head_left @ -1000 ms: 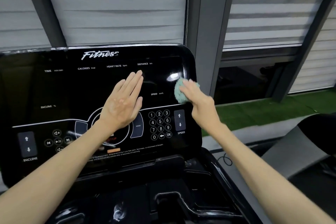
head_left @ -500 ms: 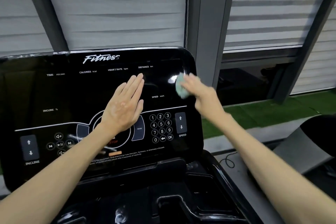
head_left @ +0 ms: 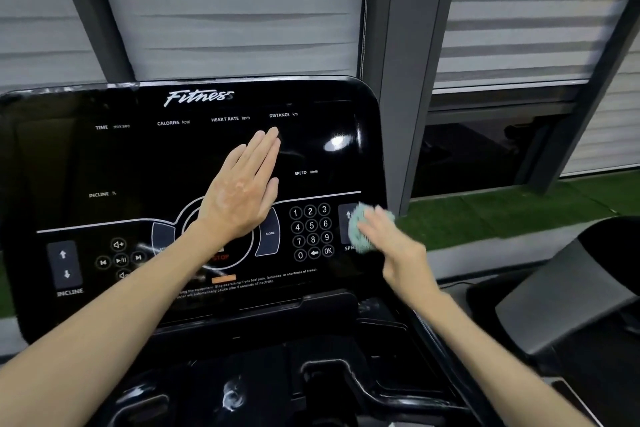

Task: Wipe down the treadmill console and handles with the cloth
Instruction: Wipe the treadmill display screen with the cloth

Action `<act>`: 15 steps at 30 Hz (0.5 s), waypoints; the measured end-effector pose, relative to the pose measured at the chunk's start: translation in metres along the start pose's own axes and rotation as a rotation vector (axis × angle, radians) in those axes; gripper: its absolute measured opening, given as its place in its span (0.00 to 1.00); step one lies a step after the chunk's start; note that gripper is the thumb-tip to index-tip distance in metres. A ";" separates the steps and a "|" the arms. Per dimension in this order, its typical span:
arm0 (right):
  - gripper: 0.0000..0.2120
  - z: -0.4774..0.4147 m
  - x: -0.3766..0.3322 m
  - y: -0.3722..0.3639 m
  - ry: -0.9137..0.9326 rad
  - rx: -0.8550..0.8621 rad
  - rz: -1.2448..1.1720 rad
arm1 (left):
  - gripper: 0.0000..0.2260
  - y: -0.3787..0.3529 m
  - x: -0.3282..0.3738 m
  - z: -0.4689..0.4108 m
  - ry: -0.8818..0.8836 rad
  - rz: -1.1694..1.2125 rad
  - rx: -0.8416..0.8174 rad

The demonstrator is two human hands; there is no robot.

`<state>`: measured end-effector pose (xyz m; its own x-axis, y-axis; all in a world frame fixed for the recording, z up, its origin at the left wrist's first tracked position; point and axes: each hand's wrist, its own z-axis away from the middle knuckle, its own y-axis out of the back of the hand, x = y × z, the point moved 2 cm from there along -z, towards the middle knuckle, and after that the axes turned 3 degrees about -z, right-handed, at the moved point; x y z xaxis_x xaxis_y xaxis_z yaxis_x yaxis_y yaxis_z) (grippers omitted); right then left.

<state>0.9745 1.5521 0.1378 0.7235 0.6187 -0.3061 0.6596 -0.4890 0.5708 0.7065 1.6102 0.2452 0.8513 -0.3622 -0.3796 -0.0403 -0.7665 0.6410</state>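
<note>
Lowered to middle right, the cloth (head_left: 358,236) is gripped by the right hand (head_left: 394,243); the left hand (head_left: 239,198) is laid flat on the console (head_left: 138,163). Soft rubbing is needed.

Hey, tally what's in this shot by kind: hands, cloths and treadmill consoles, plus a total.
Hands: 2, the left hand flat on the console, the right hand holding the cloth
Cloths: 1, teal, bunched up
Consoles: 1, black
Total: 4
</note>
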 end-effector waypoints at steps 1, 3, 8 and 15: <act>0.42 0.021 -0.001 -0.002 -0.008 -0.047 0.019 | 0.25 0.000 0.000 0.000 0.000 0.001 0.000; 0.43 0.049 -0.003 -0.005 -0.034 -0.134 0.034 | 0.25 0.000 0.000 0.000 -0.003 0.004 0.000; 0.43 0.055 -0.003 -0.002 -0.029 -0.232 0.052 | 0.25 0.001 -0.001 0.000 -0.006 -0.002 -0.011; 0.38 0.007 -0.046 -0.016 0.069 -0.448 -0.098 | 0.24 0.006 -0.002 0.000 -0.021 0.038 -0.017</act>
<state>0.9315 1.5274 0.1375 0.6370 0.6957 -0.3321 0.5600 -0.1216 0.8195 0.7042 1.6065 0.2500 0.8384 -0.4015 -0.3686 -0.0627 -0.7428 0.6665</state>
